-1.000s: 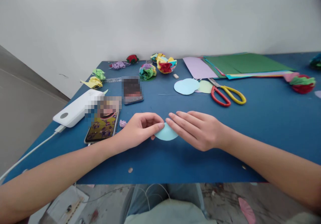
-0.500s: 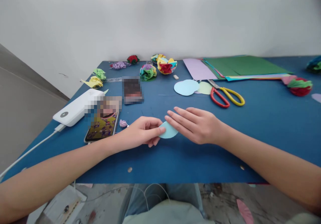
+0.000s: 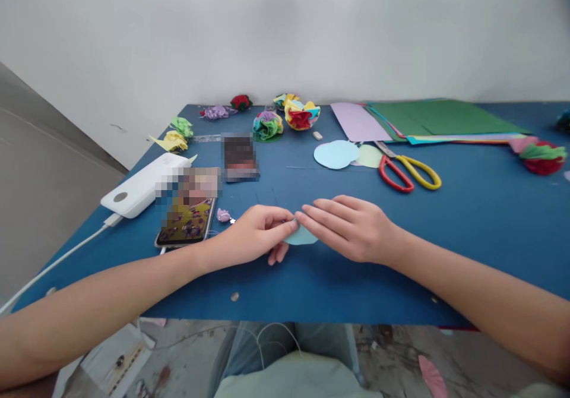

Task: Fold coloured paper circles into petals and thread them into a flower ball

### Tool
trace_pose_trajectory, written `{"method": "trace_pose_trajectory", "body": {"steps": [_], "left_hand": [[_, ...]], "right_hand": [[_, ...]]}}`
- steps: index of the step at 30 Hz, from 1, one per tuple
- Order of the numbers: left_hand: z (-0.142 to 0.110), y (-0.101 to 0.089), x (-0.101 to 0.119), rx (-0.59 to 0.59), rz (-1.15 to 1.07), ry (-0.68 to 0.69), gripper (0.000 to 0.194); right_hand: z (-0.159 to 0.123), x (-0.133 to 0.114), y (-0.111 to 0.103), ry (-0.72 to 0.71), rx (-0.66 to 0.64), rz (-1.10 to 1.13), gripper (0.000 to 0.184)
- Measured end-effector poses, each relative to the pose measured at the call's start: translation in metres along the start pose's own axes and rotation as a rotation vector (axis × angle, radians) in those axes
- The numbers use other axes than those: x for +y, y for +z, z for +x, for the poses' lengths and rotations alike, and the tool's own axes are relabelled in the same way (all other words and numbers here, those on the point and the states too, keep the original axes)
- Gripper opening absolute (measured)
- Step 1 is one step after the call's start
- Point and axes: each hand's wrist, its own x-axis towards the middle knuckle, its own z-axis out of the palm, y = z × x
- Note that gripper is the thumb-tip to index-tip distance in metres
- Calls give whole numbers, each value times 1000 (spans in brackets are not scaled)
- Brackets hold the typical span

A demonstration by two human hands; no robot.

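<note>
My left hand (image 3: 267,231) pinches a light blue paper piece (image 3: 303,237) between thumb and fingers, just above the blue table. Its lower edge looks rounded; both hands hide the rest. My right hand (image 3: 350,227) reaches in from the right with its fingers stretched out side by side. Those fingertips touch the paper's upper right edge close to my left thumb. The right thumb is hidden. Beyond my hands lie light blue paper circles (image 3: 335,155) and a pale green circle (image 3: 369,156), beside scissors (image 3: 396,158) with one red and one yellow handle.
Coloured paper sheets (image 3: 449,117) lie at the back right. Several paper flowers (image 3: 268,126) stand along the back. A phone (image 3: 187,217), a white power bank (image 3: 145,185) with its cable and a small purple trinket (image 3: 223,215) are at left. The table's front edge (image 3: 289,321) borders my lap.
My right fingertips have come up against my left thumb tip at the paper's upper edge. Less of the paper shows between my hands. The whole view has shifted slightly.
</note>
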Motion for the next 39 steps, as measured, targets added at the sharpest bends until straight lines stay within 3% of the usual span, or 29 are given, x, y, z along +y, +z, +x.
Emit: {"method": "trace_pose_trajectory", "body": {"steps": [4,18,27,33,36,39], "left_hand": [[0,0,1,14,39,18,29],[0,6,-3,21,23,-1,18],[-5,8,1,-70,-93,24,15],[-3,12,2,12,-78,17,17],[-7,12,-2,98,131,103,23],[-12,11,-9,281,579,400,23]], "right_hand": [[-1,-2,2,56,21,85,25],[5,-10,2,55,25,39,23],[3,-8,1,71,11,35,23],[3,-7,1,70,20,8,21],[3,-7,0,109,46,89,25],[4,-10,-3,347,100,426,39]]}}
